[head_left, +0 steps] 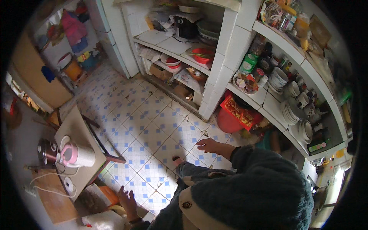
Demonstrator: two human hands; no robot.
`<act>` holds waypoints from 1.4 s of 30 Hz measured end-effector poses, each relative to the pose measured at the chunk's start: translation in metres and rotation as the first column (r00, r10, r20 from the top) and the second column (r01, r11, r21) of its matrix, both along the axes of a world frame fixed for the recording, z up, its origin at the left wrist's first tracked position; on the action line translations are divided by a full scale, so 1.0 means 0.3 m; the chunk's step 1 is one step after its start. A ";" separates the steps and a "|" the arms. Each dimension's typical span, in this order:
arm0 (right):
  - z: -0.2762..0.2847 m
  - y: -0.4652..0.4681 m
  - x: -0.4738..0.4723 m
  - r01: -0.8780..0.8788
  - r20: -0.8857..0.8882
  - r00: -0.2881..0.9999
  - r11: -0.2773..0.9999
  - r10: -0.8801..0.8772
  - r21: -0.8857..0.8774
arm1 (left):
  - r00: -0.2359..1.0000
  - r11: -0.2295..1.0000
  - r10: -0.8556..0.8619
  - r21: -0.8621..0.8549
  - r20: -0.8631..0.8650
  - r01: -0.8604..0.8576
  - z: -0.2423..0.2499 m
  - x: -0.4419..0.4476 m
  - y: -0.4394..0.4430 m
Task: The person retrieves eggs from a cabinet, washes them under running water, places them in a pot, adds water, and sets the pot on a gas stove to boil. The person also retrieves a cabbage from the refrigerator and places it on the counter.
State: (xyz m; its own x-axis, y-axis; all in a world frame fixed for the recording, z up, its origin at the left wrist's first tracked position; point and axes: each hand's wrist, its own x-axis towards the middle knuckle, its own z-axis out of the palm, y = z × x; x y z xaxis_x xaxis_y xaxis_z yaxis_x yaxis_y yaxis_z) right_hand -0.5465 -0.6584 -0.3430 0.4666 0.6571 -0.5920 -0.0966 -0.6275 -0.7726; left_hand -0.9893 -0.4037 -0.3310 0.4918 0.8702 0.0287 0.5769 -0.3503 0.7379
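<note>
My left hand (128, 203) hangs at the lower left with its fingers spread and nothing in it. It is nearest to an orange box (109, 195) and a white plastic bag (105, 220) beside the small table. My right hand (209, 146) reaches out over the tiled floor (149, 123), its fingers loosely stretched and holding nothing. Beyond it, under the right counter, stands a red bucket (228, 123) with a red and gold printed bag (238, 110) on it. One foot (177, 161) shows below me on the tiles.
On the small table (95, 161) at left are a pink and white electric kettle (80, 156), a dark metal pot (47, 151) and a corded white base (69, 184). Tiled shelves (175, 43) hold a red basin (202, 56); the right shelf bears bowls (278, 77) and plates (289, 112).
</note>
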 end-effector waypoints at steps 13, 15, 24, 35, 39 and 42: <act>0.023 0.616 0.435 -0.006 -0.017 1.000 0.993 0.008 0.118 | 0.996 0.997 -0.070 0.011 -0.051 0.071 0.116 0.564 0.549; 0.017 0.718 0.460 -0.073 -0.016 0.997 0.994 0.075 0.079 | 0.997 0.997 -0.081 0.006 -0.021 0.081 0.091 0.609 0.617; -0.050 1.207 0.597 -0.123 -0.101 0.986 0.988 0.133 0.096 | 0.986 0.996 -0.084 0.031 -0.142 0.089 0.058 0.742 1.031; 0.052 1.750 0.931 0.189 -0.034 0.982 0.982 -0.188 0.028 | 0.993 0.993 -0.113 -0.009 0.011 0.113 0.061 0.998 1.887; 0.062 1.909 0.985 0.246 -0.052 0.968 0.969 -0.246 -0.005 | 0.979 0.979 -0.201 -0.027 0.044 0.202 0.081 1.148 2.140; 0.041 2.041 1.034 0.307 -0.035 0.951 0.951 -0.309 -0.043 | 0.972 0.957 -0.229 -0.172 0.049 0.234 0.078 1.243 2.327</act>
